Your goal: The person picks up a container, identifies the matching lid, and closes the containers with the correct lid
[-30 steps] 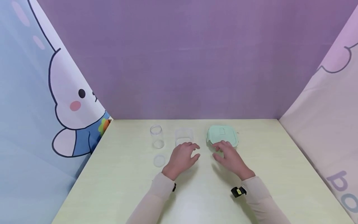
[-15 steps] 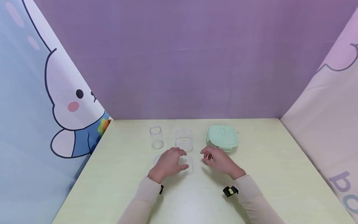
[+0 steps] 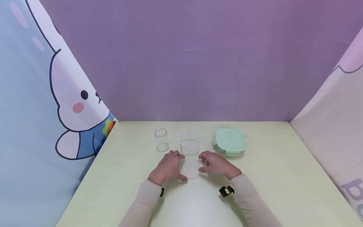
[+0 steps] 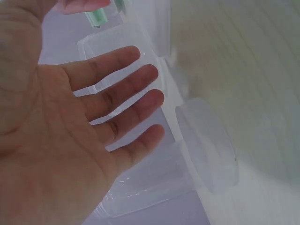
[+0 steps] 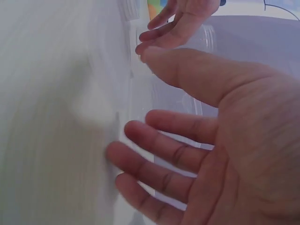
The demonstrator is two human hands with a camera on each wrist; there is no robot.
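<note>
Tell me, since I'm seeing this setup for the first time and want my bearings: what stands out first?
Both hands meet mid-table: the left hand and right hand flank a clear square lid lying flat on the pale table. Behind them stand a clear round jar, a clear square container and a mint-green lidded box. A cartoon rabbit curtain hangs at the left.

Count on table (image 3: 269,176): one clear round jar (image 3: 162,139); one clear square container (image 3: 189,143); one clear square lid (image 3: 190,168); one green-lidded container (image 3: 229,141). Hands: two, left hand (image 3: 167,167) and right hand (image 3: 216,164).
</note>
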